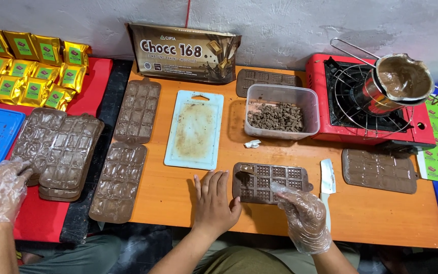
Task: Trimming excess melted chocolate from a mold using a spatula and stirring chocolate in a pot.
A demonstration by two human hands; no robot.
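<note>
A brown chocolate mould (275,178) lies on the orange table (178,203) in front of me, with melted chocolate in its left cells and the other cells bare. My left hand (214,200), bare, lies flat on the table with fingers spread, its thumb against the mould's left edge. My right hand (302,215), in a clear plastic glove, curls over the mould's front right edge, fingertips on it. A white scraper (327,182) lies just right of the mould.
Behind are a pale cutting board (194,129), a clear tub of chocolate chunks (280,111), a red stove (320,101) carrying a pot of melted chocolate (404,78), and a big brown bag (183,50). Filled moulds (120,180), gold packets (26,66) and another person's gloved hand (1,190) are at left.
</note>
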